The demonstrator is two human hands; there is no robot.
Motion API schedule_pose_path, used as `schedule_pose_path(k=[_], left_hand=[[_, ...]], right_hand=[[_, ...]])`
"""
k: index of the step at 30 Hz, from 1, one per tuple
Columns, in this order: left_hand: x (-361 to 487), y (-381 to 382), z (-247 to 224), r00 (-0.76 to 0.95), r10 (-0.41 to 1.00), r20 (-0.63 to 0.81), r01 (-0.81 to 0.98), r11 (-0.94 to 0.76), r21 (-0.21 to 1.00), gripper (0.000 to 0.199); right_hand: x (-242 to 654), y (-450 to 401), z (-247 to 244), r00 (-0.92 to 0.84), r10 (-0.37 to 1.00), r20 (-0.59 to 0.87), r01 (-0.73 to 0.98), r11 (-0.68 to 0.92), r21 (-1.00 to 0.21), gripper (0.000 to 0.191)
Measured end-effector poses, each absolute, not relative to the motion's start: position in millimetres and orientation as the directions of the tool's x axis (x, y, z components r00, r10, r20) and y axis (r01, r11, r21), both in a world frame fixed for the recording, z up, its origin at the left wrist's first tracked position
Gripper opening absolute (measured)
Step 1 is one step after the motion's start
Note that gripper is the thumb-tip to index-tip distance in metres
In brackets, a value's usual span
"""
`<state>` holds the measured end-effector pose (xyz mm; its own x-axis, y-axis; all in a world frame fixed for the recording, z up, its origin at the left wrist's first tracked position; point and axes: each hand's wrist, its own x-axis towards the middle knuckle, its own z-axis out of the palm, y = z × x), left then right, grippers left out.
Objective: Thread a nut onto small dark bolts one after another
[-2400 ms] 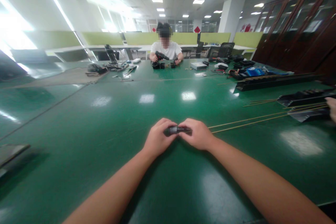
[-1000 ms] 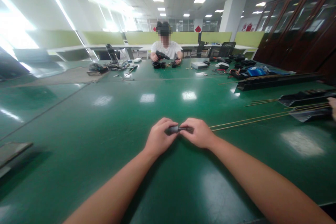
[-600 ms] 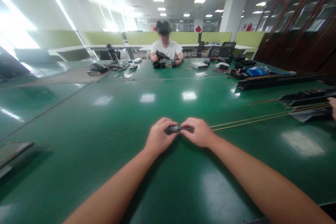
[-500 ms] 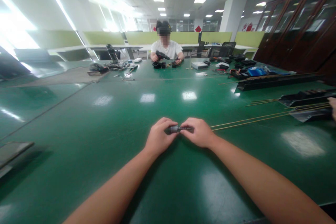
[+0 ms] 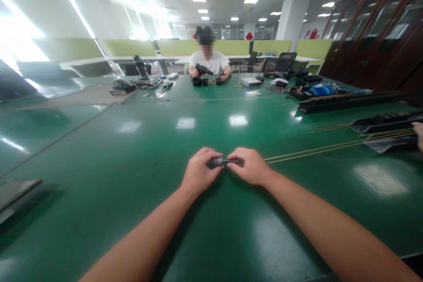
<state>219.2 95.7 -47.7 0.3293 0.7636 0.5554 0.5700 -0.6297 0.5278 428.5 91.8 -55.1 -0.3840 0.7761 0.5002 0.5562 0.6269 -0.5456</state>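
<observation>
Over the near middle of the green table [image 5: 139, 150], my left hand [image 5: 200, 169] is closed around a dark cylindrical part [image 5: 217, 162] with a greyish end. A thin dark shaft [image 5: 228, 161] runs from that part into my right hand [image 5: 250, 166], whose thumb and fingers pinch it. My two hands are close together but apart. Thin brass-coloured rods [image 5: 317, 150] lie on the table to the right of my right hand. The far end of the shaft is hidden by my right fingers.
Across the table a person [image 5: 208, 59] holds a dark power drill [image 5: 204, 69]. Black channels [image 5: 350, 102] and another person's hand [image 5: 418, 131] are at the right. A grey board [image 5: 18, 191] lies at the left edge. A white box [image 5: 250, 82] stands farther back.
My left hand and the cylindrical part have shifted very slightly left, showing a little more shaft. The right hand has barely moved.
</observation>
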Motion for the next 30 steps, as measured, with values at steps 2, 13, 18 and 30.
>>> schedule_pose_path(k=[2, 13, 18, 30], left_hand=[[219.2, 96.0, -47.8, 0.329, 0.763, 0.557, 0.571, -0.630, 0.525, 0.018], [219.6, 95.2, -46.3, 0.329, 0.750, 0.574, 0.572, -0.642, 0.511, 0.018], [219.1, 95.3, -45.2, 0.320, 0.753, 0.575, 0.579, -0.635, 0.511, 0.019], [216.9, 97.6, -45.9, 0.307, 0.754, 0.580, 0.586, -0.630, 0.509, 0.020]], right_hand=[[428.6, 91.8, -55.3, -0.381, 0.777, 0.500, 0.554, 0.625, -0.549, 0.011], [430.3, 94.3, -57.5, -0.371, 0.794, 0.481, 0.561, 0.604, -0.566, 0.010], [430.9, 94.4, -56.2, -0.366, 0.798, 0.478, 0.562, 0.599, -0.570, 0.010], [432.9, 96.0, -56.0, -0.349, 0.804, 0.483, 0.576, 0.590, -0.566, 0.009]])
